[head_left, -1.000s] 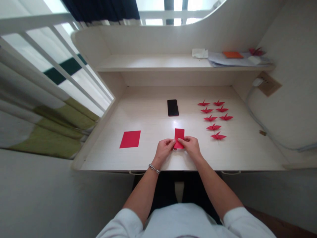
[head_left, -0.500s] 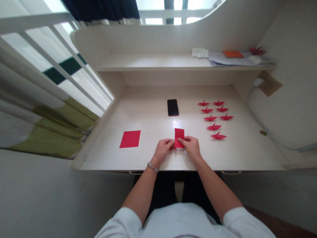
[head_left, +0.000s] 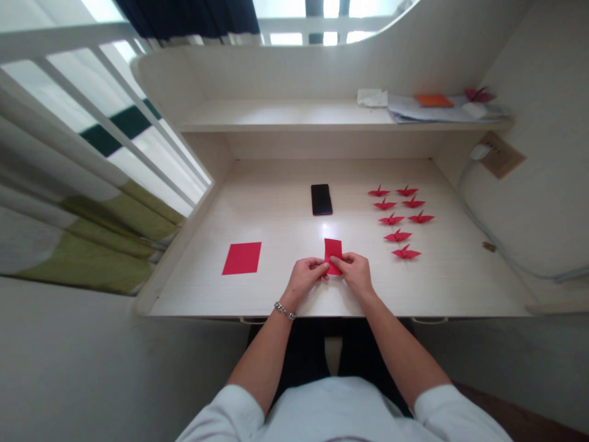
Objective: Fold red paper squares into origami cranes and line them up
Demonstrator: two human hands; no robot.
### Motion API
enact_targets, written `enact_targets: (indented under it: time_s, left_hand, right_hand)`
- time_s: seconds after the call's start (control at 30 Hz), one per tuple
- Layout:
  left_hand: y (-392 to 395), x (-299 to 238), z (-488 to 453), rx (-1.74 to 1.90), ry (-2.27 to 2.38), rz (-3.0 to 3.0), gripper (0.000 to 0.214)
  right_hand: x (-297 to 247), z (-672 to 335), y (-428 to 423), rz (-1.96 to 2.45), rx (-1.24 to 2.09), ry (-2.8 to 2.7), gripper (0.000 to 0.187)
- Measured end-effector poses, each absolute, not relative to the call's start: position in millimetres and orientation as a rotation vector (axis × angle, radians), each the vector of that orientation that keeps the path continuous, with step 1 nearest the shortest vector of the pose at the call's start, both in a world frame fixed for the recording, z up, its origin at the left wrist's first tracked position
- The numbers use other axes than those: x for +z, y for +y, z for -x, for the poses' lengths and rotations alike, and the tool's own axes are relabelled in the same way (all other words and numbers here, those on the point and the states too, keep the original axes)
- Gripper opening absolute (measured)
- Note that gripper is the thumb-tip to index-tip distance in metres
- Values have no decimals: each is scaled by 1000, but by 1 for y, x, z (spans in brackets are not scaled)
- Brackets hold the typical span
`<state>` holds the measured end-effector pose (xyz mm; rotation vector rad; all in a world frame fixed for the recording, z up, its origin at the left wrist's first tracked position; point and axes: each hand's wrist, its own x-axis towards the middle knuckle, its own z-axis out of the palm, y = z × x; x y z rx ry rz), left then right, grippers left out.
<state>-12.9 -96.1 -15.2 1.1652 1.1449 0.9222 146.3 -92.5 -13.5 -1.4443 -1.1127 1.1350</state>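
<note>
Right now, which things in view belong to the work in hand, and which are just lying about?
Likely part of the work:
folded red paper, held by left hand and right hand
flat red square
eight red paper birds

Apparently just lying about:
black phone
on the shelf: white papers, orange piece, red folded piece

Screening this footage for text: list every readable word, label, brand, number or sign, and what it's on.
None readable.
Held red paper, red square, red paper cranes: no text visible.
Phone: dark face, no brand visible.
Shelf papers: any print too small or blurred.
Wall socket: dark marks, too small to make out.
</note>
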Motion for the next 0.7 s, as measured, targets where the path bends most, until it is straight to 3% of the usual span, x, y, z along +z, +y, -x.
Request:
enact_targets:
  time_s: [0.7]
  left_hand:
    - [-93,-20,14,921,1107,-1170,32]
  right_hand:
    - [-18,-147,-89,1461,1167,-1085,39]
